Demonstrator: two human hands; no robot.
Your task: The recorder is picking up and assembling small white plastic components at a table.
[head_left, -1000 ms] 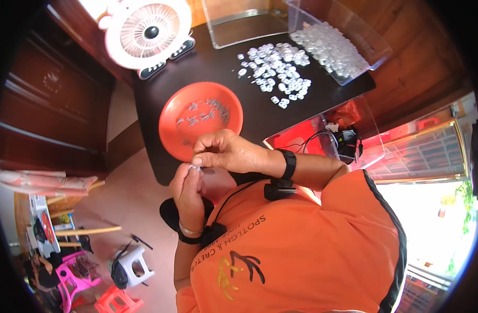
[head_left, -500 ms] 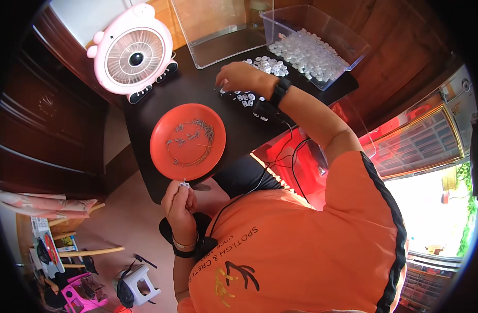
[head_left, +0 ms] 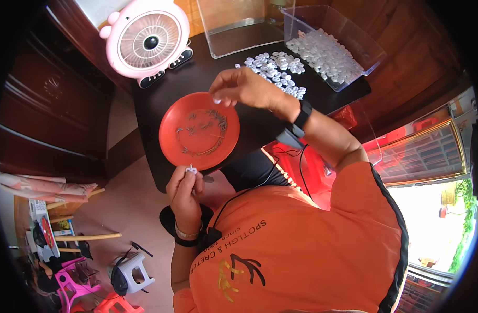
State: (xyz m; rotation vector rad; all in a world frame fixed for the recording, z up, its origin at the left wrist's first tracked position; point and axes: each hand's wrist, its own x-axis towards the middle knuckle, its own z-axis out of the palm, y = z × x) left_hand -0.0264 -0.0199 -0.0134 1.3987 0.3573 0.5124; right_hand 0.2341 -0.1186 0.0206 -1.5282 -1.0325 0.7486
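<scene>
Right hand (head_left: 244, 86) pinches small white plastic piece (head_left: 216, 100) over 1 o'clock rim of round orange plastic plate (head_left: 198, 130). Left hand (head_left: 184, 188) pinches tiny white clip (head_left: 191, 169) at plate's 6 o'clock. Right nearer loose white pieces (head_left: 275, 70), its 1 o'clock.

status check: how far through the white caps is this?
Done: a clear bin already holds many small white caps. In hand: right hand holds one cap over the orange plate of thin metal bits; left hand pinches a small piece at the table edge. Left: a loose pile of caps beside the bin.
</scene>
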